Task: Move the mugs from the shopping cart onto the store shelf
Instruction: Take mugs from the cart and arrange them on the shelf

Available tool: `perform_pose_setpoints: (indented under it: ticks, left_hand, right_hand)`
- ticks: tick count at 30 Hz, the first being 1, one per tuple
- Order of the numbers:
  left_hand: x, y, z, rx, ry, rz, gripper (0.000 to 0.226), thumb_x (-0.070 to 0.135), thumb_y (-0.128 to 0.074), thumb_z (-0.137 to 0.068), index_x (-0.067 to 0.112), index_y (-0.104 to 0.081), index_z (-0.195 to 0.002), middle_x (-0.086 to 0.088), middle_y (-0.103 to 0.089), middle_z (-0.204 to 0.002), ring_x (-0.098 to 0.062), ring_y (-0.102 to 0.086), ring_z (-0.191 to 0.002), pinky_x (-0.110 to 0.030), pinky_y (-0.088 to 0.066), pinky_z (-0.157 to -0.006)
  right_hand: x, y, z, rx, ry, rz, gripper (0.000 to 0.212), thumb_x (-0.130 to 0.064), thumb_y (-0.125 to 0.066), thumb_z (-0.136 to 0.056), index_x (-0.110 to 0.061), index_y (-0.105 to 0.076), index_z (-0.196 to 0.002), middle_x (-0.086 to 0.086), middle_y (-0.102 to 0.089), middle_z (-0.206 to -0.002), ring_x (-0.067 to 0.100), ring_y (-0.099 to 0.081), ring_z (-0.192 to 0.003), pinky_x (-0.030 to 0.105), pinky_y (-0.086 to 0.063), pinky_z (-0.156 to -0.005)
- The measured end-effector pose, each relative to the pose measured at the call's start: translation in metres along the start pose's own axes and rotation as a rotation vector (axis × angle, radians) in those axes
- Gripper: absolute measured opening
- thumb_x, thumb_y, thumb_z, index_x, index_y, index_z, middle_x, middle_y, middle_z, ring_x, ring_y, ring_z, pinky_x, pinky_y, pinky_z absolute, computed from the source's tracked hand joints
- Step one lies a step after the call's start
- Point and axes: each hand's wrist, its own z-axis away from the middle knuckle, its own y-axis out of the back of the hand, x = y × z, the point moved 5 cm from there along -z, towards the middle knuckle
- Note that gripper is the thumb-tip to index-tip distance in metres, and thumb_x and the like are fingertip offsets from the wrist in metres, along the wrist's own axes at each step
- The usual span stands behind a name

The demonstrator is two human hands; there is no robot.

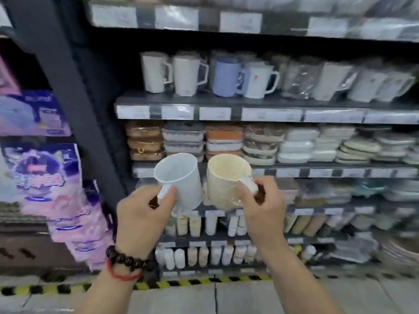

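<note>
My left hand (141, 217) grips the handle of a white mug (181, 180), held in the air in front of the shelving. Beside it, my right hand (260, 207) pinches the handle of a cream mug (224, 182). Both mugs tilt with their mouths toward me and almost touch. Higher up, the mug shelf (249, 103) carries a row of white mugs (186, 75) and one blue mug (226, 77); its left end beside the first mug is bare. The shopping cart is out of view.
Stacked dishes in wrap (260, 143) fill the shelf under the mugs. Lower shelves hold small bottles (204, 254). A dark upright post (74, 98) stands at left, with purple packages (45, 173) beyond it. Yellow-black tape (181, 283) marks the floor.
</note>
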Motion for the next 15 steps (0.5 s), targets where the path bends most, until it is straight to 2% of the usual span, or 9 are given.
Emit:
perform_pose_setpoints:
  ticks: [2, 4, 7, 10, 12, 15]
  left_hand:
    - [0.054, -0.048, 0.01, -0.077, -0.085, 0.061, 0.044, 0.053, -0.05, -0.083, 0.018, -0.061, -0.058, 0.001, -0.06, -0.057, -0.018, -0.058, -0.063, -0.041, -0.047, -0.06]
    - [0.106, -0.092, 0.023, -0.15, -0.195, 0.096, 0.042, 0.053, -0.048, -0.085, 0.024, -0.058, -0.058, 0.009, -0.057, -0.057, -0.011, -0.056, -0.061, -0.03, -0.042, -0.056]
    - [0.176, -0.152, 0.044, -0.239, -0.293, 0.161, 0.042, 0.051, -0.051, -0.087, 0.019, -0.058, -0.06, 0.01, -0.054, -0.057, -0.006, -0.053, -0.059, -0.023, -0.036, -0.052]
    - [0.236, -0.206, 0.067, -0.351, -0.344, 0.212, 0.039, 0.044, -0.058, -0.091, 0.021, -0.056, -0.059, 0.009, -0.054, -0.059, -0.004, -0.053, -0.06, -0.023, -0.036, -0.054]
    - [0.271, -0.235, 0.078, -0.393, -0.398, 0.247, 0.033, 0.039, -0.059, -0.091, 0.022, -0.06, -0.063, 0.011, -0.055, -0.062, -0.003, -0.053, -0.062, -0.017, -0.034, -0.056]
    - [0.318, -0.277, 0.089, -0.444, -0.426, 0.301, 0.031, 0.039, -0.059, -0.092, 0.019, -0.066, -0.069, 0.007, -0.062, -0.069, -0.009, -0.058, -0.066, -0.018, -0.039, -0.058]
  right_hand:
    - [0.007, 0.077, -0.003, 0.1, 0.008, 0.059, 0.019, -0.032, -0.07, -0.084, -0.024, -0.053, -0.08, -0.014, -0.049, -0.064, 0.006, -0.043, -0.057, 0.014, -0.032, -0.051]
    - [0.01, 0.149, -0.002, 0.205, 0.01, 0.117, 0.018, -0.034, -0.068, -0.083, -0.026, -0.051, -0.08, -0.016, -0.05, -0.064, 0.005, -0.043, -0.056, 0.015, -0.032, -0.05]
    - [0.012, 0.242, 0.0, 0.325, 0.002, 0.151, 0.018, -0.031, -0.069, -0.086, -0.026, -0.052, -0.08, -0.011, -0.052, -0.065, 0.005, -0.044, -0.056, 0.016, -0.034, -0.05]
    - [0.015, 0.318, 0.003, 0.442, -0.005, 0.218, 0.018, -0.022, -0.07, -0.087, -0.025, -0.053, -0.081, -0.004, -0.051, -0.064, 0.006, -0.045, -0.057, 0.018, -0.036, -0.05]
    - [0.02, 0.358, 0.004, 0.501, -0.012, 0.262, 0.02, -0.022, -0.07, -0.087, -0.026, -0.052, -0.08, -0.005, -0.051, -0.066, 0.008, -0.046, -0.057, 0.021, -0.036, -0.051]
    - [0.028, 0.41, -0.001, 0.582, -0.017, 0.303, 0.023, -0.022, -0.071, -0.087, -0.027, -0.051, -0.077, -0.008, -0.052, -0.068, 0.008, -0.046, -0.058, 0.018, -0.035, -0.051]
